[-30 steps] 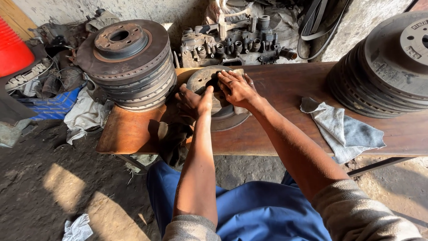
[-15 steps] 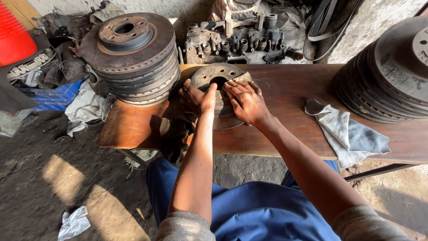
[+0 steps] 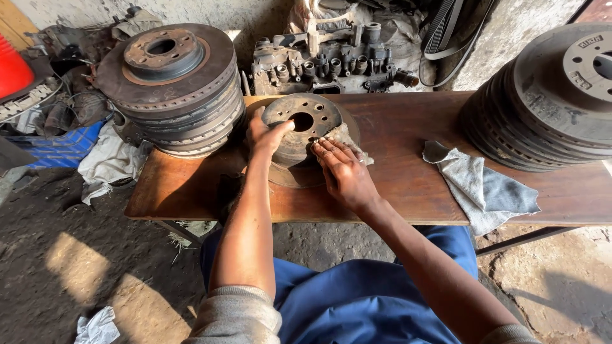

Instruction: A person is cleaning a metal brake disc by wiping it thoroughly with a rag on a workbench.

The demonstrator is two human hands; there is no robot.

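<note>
On the table (image 3: 408,185): a rusty brake disc (image 3: 305,137) lies flat near the middle, hub side up, between the two hands
Left hand (image 3: 266,135): fingers curled over the disc's left rim and hub, gripping it to hold it steady
Right hand (image 3: 344,173): laid flat with fingers stretched out, pressing a small worn abrasive sheet (image 3: 347,136) against the disc's right face; it pins the sheet rather than clasping it
Progress: by my judgement the rubbing is in mid-course; the disc's surface looks brown and dull all over, with no clearly bright patch, so most of the cleaning seems left
Done and waiting parts: cannot tell which of the other discs are cleaned; a stack of discs (image 3: 175,89) stands on the table's left end, and a leaning row of discs (image 3: 548,95) sits on its right end
Cloth: a grey rag (image 3: 484,191) lies crumpled on the table right of the right hand, apart from it
Containers: a blue crate (image 3: 60,146) on the floor at left; its contents are hidden by clutter
</note>
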